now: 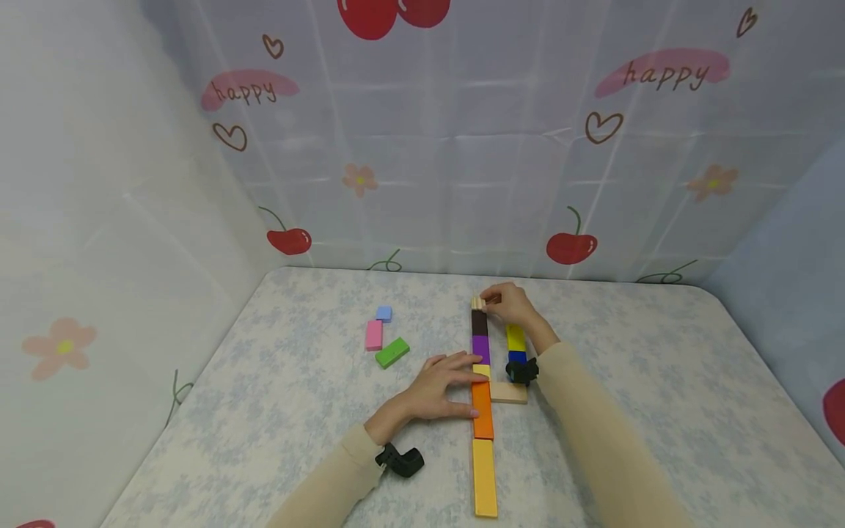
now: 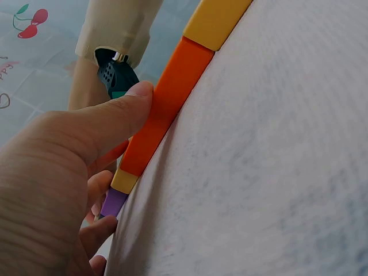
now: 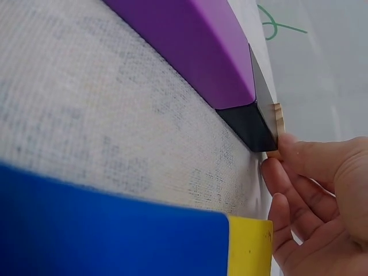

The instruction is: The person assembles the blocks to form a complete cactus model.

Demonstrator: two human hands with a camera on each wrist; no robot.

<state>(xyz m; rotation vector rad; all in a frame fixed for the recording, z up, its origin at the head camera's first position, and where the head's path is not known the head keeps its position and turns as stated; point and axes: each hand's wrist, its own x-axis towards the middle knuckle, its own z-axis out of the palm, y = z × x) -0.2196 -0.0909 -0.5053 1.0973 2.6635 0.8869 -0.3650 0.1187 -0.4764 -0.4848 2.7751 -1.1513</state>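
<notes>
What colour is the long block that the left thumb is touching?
The long block is orange. It shows best in the left wrist view.

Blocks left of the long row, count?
3: light-blue square block at back, pink rectangular block in front of it, green rectangular block frontmost. Left hand may hide more.

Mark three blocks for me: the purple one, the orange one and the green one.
Purple block (image 1: 481, 346): head view, on its top face.
Orange block (image 1: 485, 409): head view, middle of its top face.
Green block (image 1: 392, 353): head view, middle of its top face.
</notes>
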